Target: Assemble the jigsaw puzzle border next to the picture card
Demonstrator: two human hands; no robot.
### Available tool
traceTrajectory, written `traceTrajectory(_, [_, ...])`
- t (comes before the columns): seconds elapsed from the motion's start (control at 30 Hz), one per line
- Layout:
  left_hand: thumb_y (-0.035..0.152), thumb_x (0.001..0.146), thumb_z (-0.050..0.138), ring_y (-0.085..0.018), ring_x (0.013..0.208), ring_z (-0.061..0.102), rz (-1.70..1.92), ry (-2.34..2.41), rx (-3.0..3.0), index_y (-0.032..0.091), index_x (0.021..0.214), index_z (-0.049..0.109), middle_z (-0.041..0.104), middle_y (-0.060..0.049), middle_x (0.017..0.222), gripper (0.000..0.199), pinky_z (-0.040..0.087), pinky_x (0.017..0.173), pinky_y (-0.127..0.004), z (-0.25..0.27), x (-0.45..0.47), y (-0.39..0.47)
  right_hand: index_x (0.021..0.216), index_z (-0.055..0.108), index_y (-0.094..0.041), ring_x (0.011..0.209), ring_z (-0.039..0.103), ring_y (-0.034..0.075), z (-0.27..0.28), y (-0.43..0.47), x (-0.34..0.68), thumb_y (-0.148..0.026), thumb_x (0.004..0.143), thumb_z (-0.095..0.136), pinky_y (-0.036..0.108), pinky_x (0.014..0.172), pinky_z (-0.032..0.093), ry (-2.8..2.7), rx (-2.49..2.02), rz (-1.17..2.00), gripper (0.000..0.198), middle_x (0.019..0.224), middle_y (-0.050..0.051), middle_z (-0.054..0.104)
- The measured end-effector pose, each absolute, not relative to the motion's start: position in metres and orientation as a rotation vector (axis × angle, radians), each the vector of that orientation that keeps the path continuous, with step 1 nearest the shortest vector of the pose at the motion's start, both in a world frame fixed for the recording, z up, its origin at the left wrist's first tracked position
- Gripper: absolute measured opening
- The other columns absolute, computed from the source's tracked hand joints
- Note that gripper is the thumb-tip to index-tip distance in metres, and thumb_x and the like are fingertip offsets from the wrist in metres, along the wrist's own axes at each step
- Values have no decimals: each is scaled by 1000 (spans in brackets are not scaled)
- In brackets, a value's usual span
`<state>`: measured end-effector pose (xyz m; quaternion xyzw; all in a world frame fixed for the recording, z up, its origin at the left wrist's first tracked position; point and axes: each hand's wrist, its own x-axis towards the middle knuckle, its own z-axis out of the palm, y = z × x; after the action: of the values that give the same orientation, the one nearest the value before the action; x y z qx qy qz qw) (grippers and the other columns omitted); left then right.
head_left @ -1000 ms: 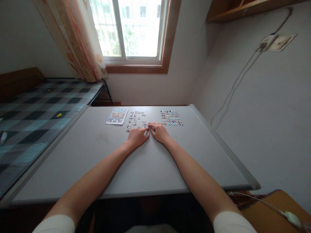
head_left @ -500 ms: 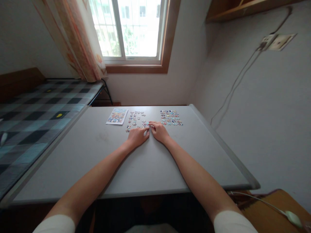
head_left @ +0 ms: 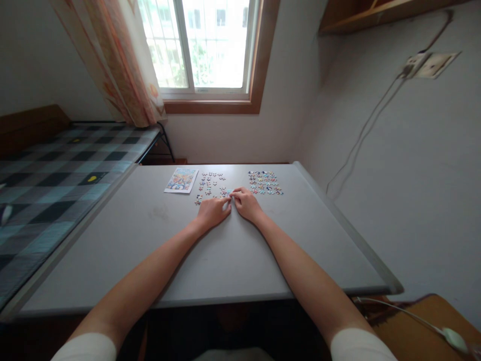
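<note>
My left hand [head_left: 214, 210] rests on the table at the near side of a loose group of jigsaw pieces [head_left: 208, 183]. Its fingers are curled, with thumb and forefinger close together. Beside it my right hand [head_left: 245, 203] has its fingertips bent down, almost meeting the left ones over a few puzzle pieces [head_left: 226, 192]. What lies under the fingertips of either hand is too small and covered to make out. Right of my hands, more jigsaw pieces [head_left: 265, 182] lie in rows. A printed picture sheet [head_left: 181, 180] lies flat on the left.
The grey table [head_left: 240, 265] has raised side edges. Left of it stands a bed with a checked cover [head_left: 86, 155]. A window [head_left: 210, 50] and curtain [head_left: 124, 65] are beyond. A cable [head_left: 356, 143] hangs on the right wall; a wooden stool [head_left: 428, 321] stands lower right.
My right fingertips have shifted very slightly to the right and drawn in a little. My left hand and the puzzle pieces look the same.
</note>
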<state>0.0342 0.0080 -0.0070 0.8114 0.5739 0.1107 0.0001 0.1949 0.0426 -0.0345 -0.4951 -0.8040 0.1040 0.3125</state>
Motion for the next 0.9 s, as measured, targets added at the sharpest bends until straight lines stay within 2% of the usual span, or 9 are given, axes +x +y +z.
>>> traceTrajectory(0.2, [41, 89, 42, -18, 77, 65, 423, 1859, 2443, 30, 118, 62, 72, -4, 82, 37, 43, 69, -26, -1, 23, 15, 102, 69, -20, 102, 54, 18, -33, 43, 196, -13, 86, 46, 31, 95, 41, -2116, -1304, 298, 29, 107, 8, 60])
traceTrajectory(0.33, [42, 87, 43, -16, 70, 62, 548, 1958, 2307, 24, 94, 69, 70, -3, 76, 33, 38, 61, -24, 16, 0, 27, 102, 69, -19, 98, 56, 17, -34, 42, 196, -11, 85, 44, 29, 92, 43, -2077, -1281, 316, 31, 105, 7, 60])
traceTrajectory(0.43, [43, 85, 43, -17, 66, 59, 537, 2029, 2271, 20, 74, 67, 68, -4, 71, 35, 34, 55, -24, 26, -19, 35, 97, 69, -18, 89, 57, 15, -33, 41, 195, -11, 84, 44, 27, 87, 44, -2051, -1287, 330, 30, 101, 7, 59])
traceTrajectory(0.5, [42, 84, 42, -17, 65, 59, 489, 2041, 2298, 20, 68, 65, 67, -4, 68, 36, 33, 54, -25, 27, -31, 36, 92, 70, -19, 86, 57, 15, -31, 40, 195, -11, 83, 43, 27, 84, 43, -2041, -1317, 332, 29, 98, 6, 59])
traceTrajectory(0.67, [38, 82, 42, -20, 69, 60, 319, 2101, 2326, 21, 69, 67, 68, -6, 73, 33, 34, 57, -26, 14, -54, 28, 72, 65, -19, 77, 55, 15, -25, 37, 194, -7, 80, 41, 25, 76, 40, -2077, -1434, 327, 28, 82, 4, 61])
traceTrajectory(0.9, [45, 86, 38, -18, 69, 61, 245, 2103, 2339, 22, 70, 66, 70, -6, 77, 40, 31, 56, -25, -3, -63, 18, 61, 59, -19, 70, 52, 15, -22, 37, 195, -5, 75, 41, 24, 68, 35, -2152, -1453, 336, 27, 70, 2, 62])
